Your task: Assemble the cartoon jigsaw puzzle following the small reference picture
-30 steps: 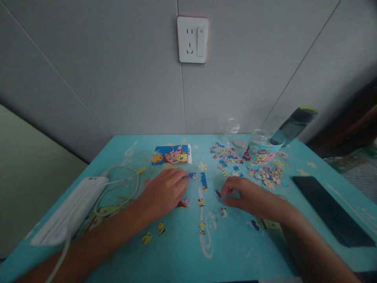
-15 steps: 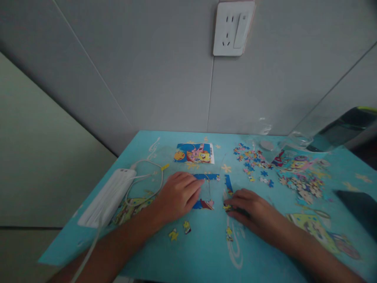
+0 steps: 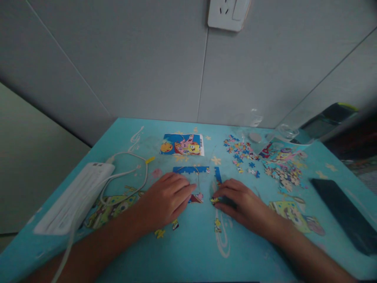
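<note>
Yellow puzzle piece (image 3: 214, 201) was pinched on the tabletop (image 3: 188, 251) by the nearer right hand (image 3: 238, 196), just this side of the blue strip (image 3: 217, 174), the half-curled left hand's (image 3: 171, 195) hold hidden.

The flat blue picture card (image 3: 179, 144) looks like smooth printed paper. Beneath it, the light-blue patterned tabletop (image 3: 188, 251) is smooth with a faint sheen. Right of the card, small multicoloured puzzle pieces (image 3: 240, 149) look like cardboard. Left of the card, a long white block (image 3: 76, 196) appears smooth plastic. Behind the card, the grey panelled wall (image 3: 141, 67) looks matt.
</note>
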`<state>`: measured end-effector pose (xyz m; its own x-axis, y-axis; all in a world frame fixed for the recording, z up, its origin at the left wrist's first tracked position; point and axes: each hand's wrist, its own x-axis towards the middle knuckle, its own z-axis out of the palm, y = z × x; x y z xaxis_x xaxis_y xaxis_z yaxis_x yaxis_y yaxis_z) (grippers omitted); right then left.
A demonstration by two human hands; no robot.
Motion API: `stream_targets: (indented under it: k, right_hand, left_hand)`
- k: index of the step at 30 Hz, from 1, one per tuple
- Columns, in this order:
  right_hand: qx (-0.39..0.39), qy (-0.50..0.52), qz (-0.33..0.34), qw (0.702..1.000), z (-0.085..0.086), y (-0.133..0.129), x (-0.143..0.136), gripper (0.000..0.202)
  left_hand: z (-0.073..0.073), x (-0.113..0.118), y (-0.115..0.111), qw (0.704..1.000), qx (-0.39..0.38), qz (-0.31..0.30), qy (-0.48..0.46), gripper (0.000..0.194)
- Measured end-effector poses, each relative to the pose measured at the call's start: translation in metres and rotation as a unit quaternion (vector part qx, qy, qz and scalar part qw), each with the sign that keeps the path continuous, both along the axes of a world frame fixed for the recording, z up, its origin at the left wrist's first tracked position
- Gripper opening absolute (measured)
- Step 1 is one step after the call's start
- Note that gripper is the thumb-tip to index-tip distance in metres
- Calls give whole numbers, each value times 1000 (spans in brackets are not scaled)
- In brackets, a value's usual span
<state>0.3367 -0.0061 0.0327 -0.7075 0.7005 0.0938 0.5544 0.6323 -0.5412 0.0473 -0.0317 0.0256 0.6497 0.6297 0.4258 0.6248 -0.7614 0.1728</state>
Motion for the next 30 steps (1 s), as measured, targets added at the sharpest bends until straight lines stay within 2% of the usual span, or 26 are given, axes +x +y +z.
stream_targets:
  k: [8, 14, 21, 30]
  right_hand:
    - [-4, 8, -14, 1000, -2, 0, -1, 20]
    - [-25, 6, -7, 1000, 2, 1, 3, 20]
    - [2, -3, -18, 1000, 2, 10, 14, 17]
    - [20, -4, -51, 999, 1, 13, 14, 13]
  left_hand:
    - [8, 1, -2, 999, 30, 13, -5, 31]
    - [6, 3, -2, 1000, 30, 2, -7, 31]
    - [3, 4, -4, 1000, 14, -8, -3, 33]
    - [7, 6, -6, 1000, 21, -20, -12, 32]
